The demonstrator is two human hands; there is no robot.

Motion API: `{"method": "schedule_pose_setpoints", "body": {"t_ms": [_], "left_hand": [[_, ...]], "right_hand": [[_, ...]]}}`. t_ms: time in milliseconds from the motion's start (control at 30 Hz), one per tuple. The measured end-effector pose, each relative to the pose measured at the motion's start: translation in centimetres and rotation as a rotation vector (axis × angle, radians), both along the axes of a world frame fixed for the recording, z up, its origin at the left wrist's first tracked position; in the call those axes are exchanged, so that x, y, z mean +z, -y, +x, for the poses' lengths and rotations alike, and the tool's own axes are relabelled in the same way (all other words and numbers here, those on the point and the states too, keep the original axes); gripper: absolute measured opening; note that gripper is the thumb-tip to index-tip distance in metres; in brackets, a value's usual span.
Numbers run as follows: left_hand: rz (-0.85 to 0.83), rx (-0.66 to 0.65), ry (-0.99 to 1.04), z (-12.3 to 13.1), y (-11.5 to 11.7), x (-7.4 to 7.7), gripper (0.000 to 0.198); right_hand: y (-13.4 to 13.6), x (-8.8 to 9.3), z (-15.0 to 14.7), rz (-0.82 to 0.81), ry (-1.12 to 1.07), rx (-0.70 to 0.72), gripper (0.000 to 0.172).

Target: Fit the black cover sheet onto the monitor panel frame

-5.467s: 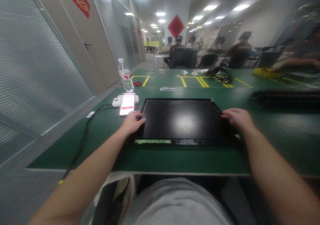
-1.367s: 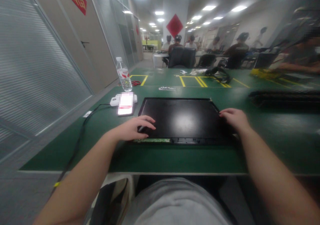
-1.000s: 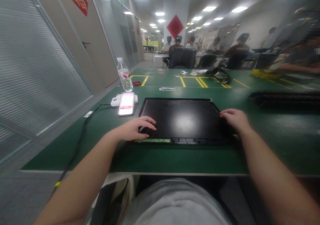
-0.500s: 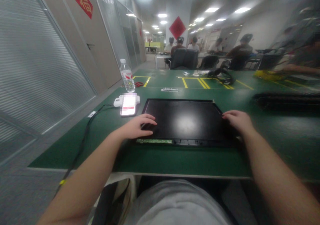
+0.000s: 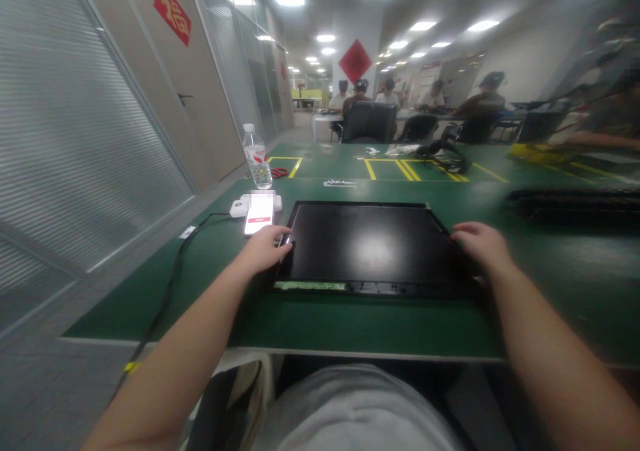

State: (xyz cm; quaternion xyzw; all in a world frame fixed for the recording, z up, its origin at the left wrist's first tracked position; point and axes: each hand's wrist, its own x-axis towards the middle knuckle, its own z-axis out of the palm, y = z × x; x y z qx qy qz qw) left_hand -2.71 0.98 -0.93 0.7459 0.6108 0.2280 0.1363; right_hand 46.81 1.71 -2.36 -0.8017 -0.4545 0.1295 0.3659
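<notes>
l hand, r hand at panel edges

Two hands in shot, left hand and right hand, one black screen, one phone, one water bottle, one pair of red scissors, one wall sign, one diamond sign

1. The one camera sits on my head, looking forward and down over my left grip and right grip.
2. It is close above the counter's near edge, facing across it to the far side.
</notes>
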Motion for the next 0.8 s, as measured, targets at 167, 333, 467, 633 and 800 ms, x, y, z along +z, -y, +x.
{"method": "schedule_pose_setpoints", "body": {"t_ms": [167,333,467,633,800], "left_hand": [[-0.005,0.049,-0.047,-0.1,-0.2,-0.2,0.041],[0.003,0.030,-0.038,-0.3,-0.3,-0.5,0.040],[0.003,0.028,-0.017,-0.3,-0.4,-0.7,0.044],[0.004,0.013,0.068,-0.2,-0.5,-0.8,0.049],[-0.041,0.021,0.263,0.3,-0.2,-0.6,0.056]], "right_hand": [[-0.7,-0.7,0.9,-0.031,0.055,-0.001,0.028],[-0.9,-1.2,1.0,-0.122,0.065,0.047,0.020],[-1.1,-1.6,0.9,-0.109,0.110,0.091,0.019],[-1.2,-1.8,0.9,-0.099,0.168,0.103,0.019],[-1.4,-2.0,1.1,-0.087,0.159,0.108,0.023]]}}
